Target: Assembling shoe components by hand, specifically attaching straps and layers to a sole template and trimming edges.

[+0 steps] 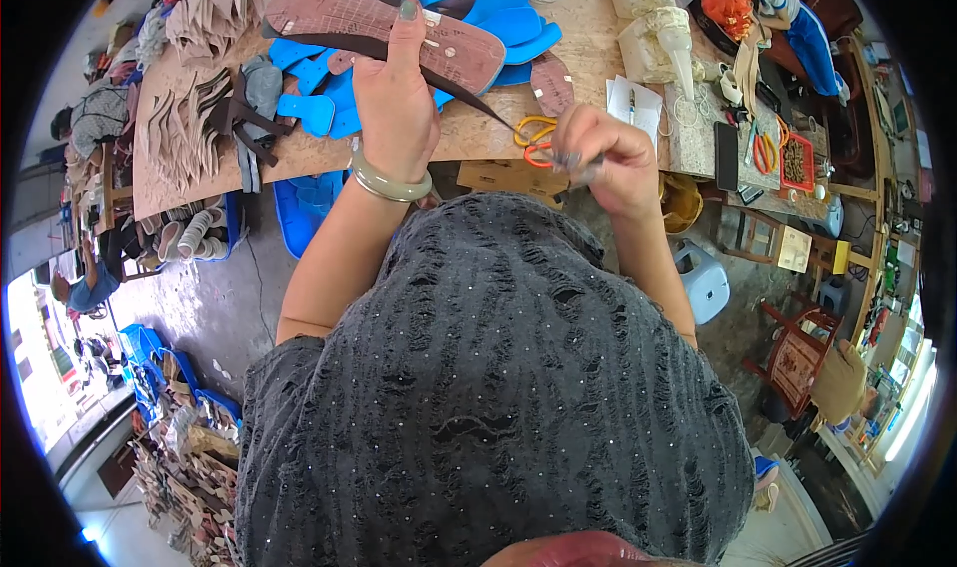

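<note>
My left hand (394, 109) grips a brown shoe sole piece (459, 54), thumb pressed on its upper face and the other fingers beneath. A dark strip (469, 97) follows the sole's edge, then stretches straight toward my right hand (608, 158). The right fingers are pinched together at the strip's far end; a small greyish blur at the fingertips is unclear. Just behind that hand lie scissors (535, 132) with orange and yellow handles. Under and around the held sole are bright blue sole-shaped pieces (513, 14). Another brown sole piece (551, 84) lies to the right.
Stacked beige pieces (184, 129) and dark straps (244, 119) lie at the table's left. A pale pointed object (675, 49), a black phone (726, 156), more scissors (765, 153) and a red basket (797, 163) stand at right. A blue stool (703, 281) is below the table.
</note>
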`<state>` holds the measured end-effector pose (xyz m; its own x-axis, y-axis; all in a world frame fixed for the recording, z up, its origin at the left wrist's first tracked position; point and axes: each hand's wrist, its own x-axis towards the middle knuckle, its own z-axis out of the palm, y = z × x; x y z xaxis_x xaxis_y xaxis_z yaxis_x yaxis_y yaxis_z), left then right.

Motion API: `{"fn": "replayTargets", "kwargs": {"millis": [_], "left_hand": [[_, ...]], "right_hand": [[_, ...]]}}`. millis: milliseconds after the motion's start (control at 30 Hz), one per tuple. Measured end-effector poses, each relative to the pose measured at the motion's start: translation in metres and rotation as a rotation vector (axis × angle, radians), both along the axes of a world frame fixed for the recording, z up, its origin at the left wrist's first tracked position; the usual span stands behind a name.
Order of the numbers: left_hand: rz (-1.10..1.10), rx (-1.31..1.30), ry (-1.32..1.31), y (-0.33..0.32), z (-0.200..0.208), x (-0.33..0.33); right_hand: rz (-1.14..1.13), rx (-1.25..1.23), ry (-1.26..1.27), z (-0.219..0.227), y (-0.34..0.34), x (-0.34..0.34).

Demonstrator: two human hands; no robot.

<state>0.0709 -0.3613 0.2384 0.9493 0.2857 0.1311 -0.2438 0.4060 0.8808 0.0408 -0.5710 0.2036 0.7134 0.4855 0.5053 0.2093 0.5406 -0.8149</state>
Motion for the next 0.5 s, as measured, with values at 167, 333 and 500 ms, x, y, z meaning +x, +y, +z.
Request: {"fn": "replayTargets", "kwargs": {"millis": [167, 333, 500], "left_hand": [[0.004, 0.091, 0.01, 0.001, 0.0, -0.001], [0.054, 0.351, -0.063, -0.003, 0.004, -0.004], [-0.036, 0.558, 0.107, -0.006, 0.007, -0.009]], "right_hand": [[-0.359, -0.082, 0.454, -0.009, -0.009, 0.014], [-0.826, -0.676, -0.539, 0.038, 0.012, 0.008], [-0.917, -0.779, -0.681, 0.02, 0.053, 0.01]]}}
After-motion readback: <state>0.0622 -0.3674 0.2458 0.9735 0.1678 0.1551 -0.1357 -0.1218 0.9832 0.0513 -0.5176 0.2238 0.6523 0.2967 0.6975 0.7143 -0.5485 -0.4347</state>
